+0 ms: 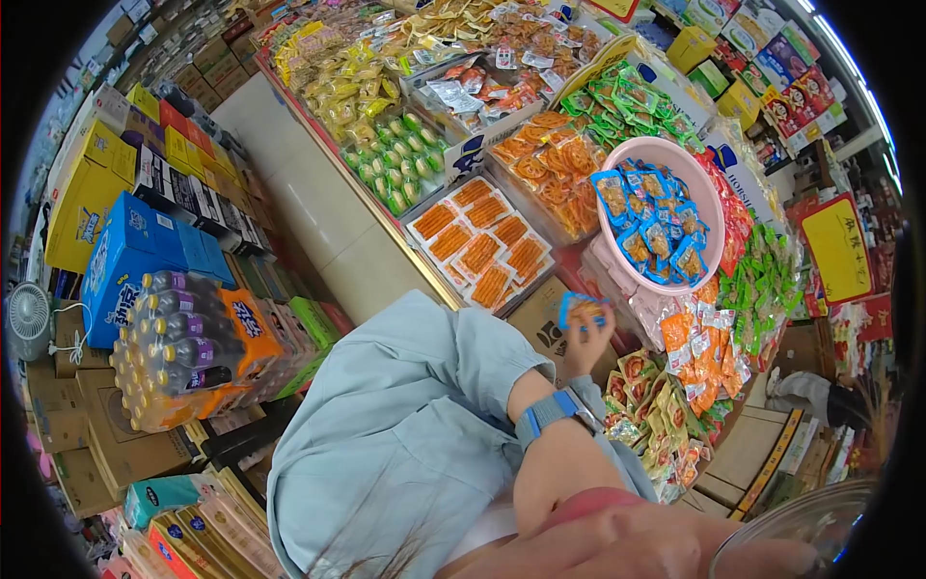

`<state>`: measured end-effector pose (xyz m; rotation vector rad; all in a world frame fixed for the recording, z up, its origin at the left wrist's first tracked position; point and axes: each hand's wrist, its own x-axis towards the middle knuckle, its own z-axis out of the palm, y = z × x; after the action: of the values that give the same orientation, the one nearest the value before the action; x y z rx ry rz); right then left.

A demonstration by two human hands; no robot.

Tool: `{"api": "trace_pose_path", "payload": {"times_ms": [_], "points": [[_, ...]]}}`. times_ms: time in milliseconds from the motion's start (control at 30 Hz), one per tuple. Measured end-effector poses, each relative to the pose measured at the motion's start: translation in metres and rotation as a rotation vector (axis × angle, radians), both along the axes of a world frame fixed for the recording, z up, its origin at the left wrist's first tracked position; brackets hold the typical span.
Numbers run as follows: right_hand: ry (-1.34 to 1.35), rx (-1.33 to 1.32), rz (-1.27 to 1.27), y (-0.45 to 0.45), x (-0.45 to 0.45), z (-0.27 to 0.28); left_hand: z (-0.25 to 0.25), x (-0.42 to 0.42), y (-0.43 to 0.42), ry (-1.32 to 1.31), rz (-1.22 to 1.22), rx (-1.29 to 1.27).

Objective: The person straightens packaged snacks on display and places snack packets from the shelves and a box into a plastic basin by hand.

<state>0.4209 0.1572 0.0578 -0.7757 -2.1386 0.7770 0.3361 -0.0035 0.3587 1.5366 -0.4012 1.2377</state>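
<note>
My right hand (586,349) is closed round a small blue-edged snack packet (583,315), with a brownish food showing through its clear middle. It is just below a pink plastic tub (715,253) piled with similar blue packets (656,227). Under the held packet lies a brown cardboard box (543,326). A blue-banded watch (546,417) is on my left wrist, and my left hand (569,470) is raised beside my face, its fingers hidden. Left of my right hand, a tray (479,243) contains flat orange snack packs.
Orange packets (696,345), gold-green packets (644,391) and green packets (762,289) surround the tub. Clear bins of orange rings (550,164) stand behind. Across the tiled aisle (309,183) are shrink-wrapped bottles (188,338), a blue carton (135,256) and a fan (29,314).
</note>
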Motion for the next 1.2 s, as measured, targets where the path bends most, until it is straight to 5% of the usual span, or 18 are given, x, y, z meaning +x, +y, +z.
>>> {"api": "trace_pose_path", "payload": {"times_ms": [200,300,400,533,833,1200], "points": [[0.158,0.440,-0.296,0.072,-0.035,0.105,0.002,0.000,-0.005,-0.024,-0.015,-0.045],[-0.520,0.454,-0.389,0.123,-0.044,0.101,0.001,0.002,-0.007,-0.031,-0.024,-0.053],[-0.509,0.502,-0.581,0.108,-0.051,0.102,0.001,0.000,-0.010,-0.036,-0.014,-0.067],[-0.180,0.632,-0.346,0.058,-0.036,0.062,0.000,-0.004,-0.013,-0.071,-0.010,-0.074],[-0.536,0.185,0.405,-0.081,-0.023,-0.046,0.000,-0.009,-0.022,-0.131,0.009,-0.142],[-0.368,0.041,0.289,-0.086,-0.044,-0.046,0.002,-0.043,-0.034,-0.207,-0.066,-0.210]]}}
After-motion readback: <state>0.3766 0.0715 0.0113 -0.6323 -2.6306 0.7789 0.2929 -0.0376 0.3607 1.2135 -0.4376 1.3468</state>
